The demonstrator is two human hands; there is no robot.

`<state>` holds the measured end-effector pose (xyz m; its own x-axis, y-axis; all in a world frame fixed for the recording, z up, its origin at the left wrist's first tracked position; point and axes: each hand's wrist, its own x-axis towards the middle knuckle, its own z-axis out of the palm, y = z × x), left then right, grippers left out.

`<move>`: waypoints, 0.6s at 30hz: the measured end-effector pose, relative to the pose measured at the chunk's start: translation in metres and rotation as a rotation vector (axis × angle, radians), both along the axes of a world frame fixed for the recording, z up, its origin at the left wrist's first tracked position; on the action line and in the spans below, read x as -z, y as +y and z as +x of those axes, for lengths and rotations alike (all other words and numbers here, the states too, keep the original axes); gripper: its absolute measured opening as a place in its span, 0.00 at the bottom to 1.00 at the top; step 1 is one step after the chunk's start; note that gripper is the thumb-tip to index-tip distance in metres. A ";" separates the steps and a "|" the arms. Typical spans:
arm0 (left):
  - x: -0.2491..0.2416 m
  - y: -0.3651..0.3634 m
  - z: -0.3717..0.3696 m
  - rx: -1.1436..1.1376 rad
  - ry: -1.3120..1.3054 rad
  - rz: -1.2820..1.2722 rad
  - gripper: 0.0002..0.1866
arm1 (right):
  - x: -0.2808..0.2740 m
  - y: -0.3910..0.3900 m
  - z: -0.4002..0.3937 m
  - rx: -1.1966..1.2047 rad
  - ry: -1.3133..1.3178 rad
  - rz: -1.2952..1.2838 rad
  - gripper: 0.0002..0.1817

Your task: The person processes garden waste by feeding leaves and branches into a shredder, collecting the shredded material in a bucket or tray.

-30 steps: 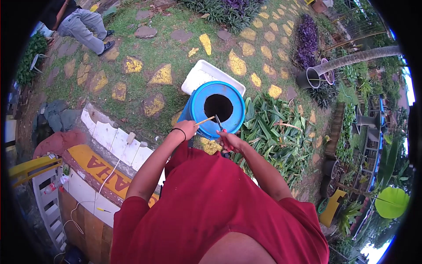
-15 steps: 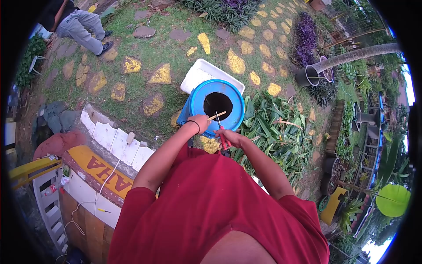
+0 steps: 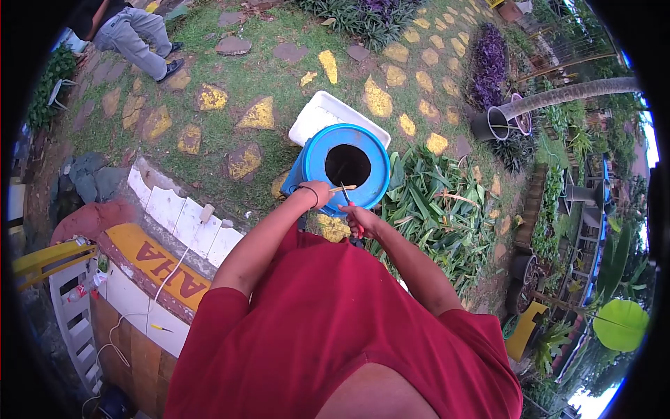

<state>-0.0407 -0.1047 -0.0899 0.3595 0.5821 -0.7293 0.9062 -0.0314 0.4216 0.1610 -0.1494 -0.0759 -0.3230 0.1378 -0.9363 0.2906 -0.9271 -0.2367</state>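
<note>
My left hand point(image 3: 318, 193), with a dark band at its wrist, is closed around a short tan stalk point(image 3: 342, 188) that sticks out to the right. My right hand point(image 3: 364, 222) grips a pair of red-handled scissors point(image 3: 345, 193), whose blades meet the stalk close to my left fingertips. Both hands are over the near edge of a blue drum point(image 3: 379, 174). Its top has a round, dark opening, and what lies inside is too dark to make out.
A white tray point(image 3: 305, 128) lies behind the drum. Cut green leaves point(image 3: 440, 216) are heaped on its right. At left is a low tiled wall point(image 3: 167, 209) with a cord. A person point(image 3: 136, 38) in grey trousers stands far left; yellow-painted stones point(image 3: 258, 114) dot the grass.
The scissor blades, spread apart before, have drawn together at the stalk. My right fingers have closed further round the handles. My left hand still holds the stalk.
</note>
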 end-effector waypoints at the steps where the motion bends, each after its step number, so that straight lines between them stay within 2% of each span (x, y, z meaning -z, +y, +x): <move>1: 0.002 0.001 0.000 -0.001 -0.003 -0.003 0.23 | 0.001 0.000 0.003 0.026 0.029 -0.023 0.31; 6: 0.007 0.006 0.004 -0.011 -0.042 0.070 0.23 | 0.008 -0.001 0.003 0.088 0.080 -0.027 0.31; 10: 0.008 0.006 -0.001 -0.005 -0.108 0.021 0.21 | 0.004 -0.002 0.004 0.077 0.037 -0.023 0.31; 13: -0.009 0.001 -0.002 -0.002 -0.097 0.240 0.17 | -0.006 0.001 0.003 0.071 0.037 0.021 0.27; 14: -0.015 0.002 -0.004 0.003 -0.092 0.236 0.17 | -0.011 -0.001 -0.001 0.092 0.022 0.038 0.26; 18: -0.030 0.011 -0.012 0.082 -0.098 0.273 0.16 | -0.008 0.012 0.000 -0.048 0.059 0.046 0.24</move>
<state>-0.0530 -0.0939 -0.0596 0.4742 0.7184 -0.5089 0.8514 -0.2269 0.4729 0.1609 -0.1374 -0.0675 -0.3846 0.1631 -0.9086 0.3192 -0.9001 -0.2966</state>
